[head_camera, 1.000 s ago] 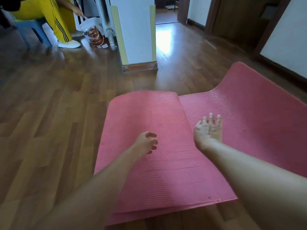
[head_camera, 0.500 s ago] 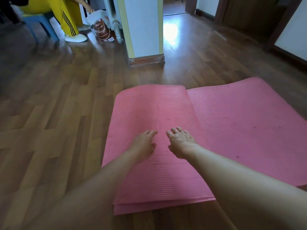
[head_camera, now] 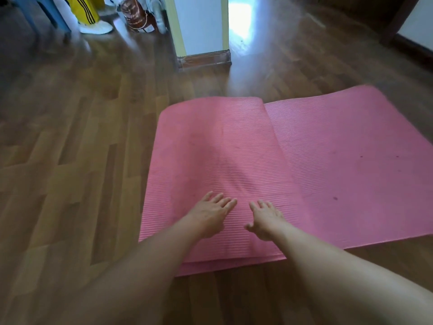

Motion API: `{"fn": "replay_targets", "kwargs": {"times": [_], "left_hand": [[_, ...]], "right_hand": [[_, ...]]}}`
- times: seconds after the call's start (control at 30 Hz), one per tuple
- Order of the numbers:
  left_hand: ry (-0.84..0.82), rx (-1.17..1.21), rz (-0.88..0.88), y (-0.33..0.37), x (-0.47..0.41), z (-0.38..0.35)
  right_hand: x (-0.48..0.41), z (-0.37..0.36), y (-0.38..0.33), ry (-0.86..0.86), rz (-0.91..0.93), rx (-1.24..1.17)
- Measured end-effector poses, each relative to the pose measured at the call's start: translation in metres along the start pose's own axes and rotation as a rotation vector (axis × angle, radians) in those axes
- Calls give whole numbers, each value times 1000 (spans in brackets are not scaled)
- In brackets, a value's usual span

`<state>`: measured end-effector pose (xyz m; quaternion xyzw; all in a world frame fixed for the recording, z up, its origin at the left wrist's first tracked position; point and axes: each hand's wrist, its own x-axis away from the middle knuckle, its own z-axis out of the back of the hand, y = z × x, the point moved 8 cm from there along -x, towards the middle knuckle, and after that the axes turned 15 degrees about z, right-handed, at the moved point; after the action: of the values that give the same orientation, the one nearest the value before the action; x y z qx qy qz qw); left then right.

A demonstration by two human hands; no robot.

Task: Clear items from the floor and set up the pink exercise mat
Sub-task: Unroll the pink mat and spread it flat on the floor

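The pink ribbed foam exercise mat [head_camera: 328, 160] lies on the brown wooden plank floor [head_camera: 70, 137]. Its left part is doubled over, with a flap on top of the lower layers, and the stacked edges show along the mat's near side. The flap's free edge runs from the mat's far side to its near side, roughly down the middle. To the right of that edge the mat spreads out in a single sheet with a few small dark specks on it.

The left hand [head_camera: 210, 214] is open, palm down with fingers straight, on the near part of the folded flap. The right hand [head_camera: 264, 219] is just beside it, also open and palm down with fingers slightly spread, close to the flap's free edge. Whether the palms press the mat or only skim it cannot be told. Neither hand grips anything.

Beyond the mat's far side stands a white pillar with yellow-green corner strips and a brown skirting [head_camera: 201, 26]. Further left of the mat's far corner are a brown-and-white bag [head_camera: 138, 17], a white shoe [head_camera: 96, 28] below a yellow trouser leg with black stripes [head_camera: 82, 8], and a blue plastic stool [head_camera: 46, 12].
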<state>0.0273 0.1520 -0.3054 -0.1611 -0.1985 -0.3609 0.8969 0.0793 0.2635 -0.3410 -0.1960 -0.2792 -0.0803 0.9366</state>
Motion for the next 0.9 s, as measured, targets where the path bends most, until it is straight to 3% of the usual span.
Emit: {"fn": "replay_targets", "kwargs": {"times": [0.43, 0.73, 0.9], "left_hand": [[-205, -39, -43, 40, -10, -31], [-171, -134, -99, 78, -15, -41], [-224, 116, -18, 70, -23, -16]], "right_hand": [[19, -1, 83, -1, -319, -189], [14, 9, 97, 144, -463, -431], [19, 15, 100, 173, -513, -433]]}}
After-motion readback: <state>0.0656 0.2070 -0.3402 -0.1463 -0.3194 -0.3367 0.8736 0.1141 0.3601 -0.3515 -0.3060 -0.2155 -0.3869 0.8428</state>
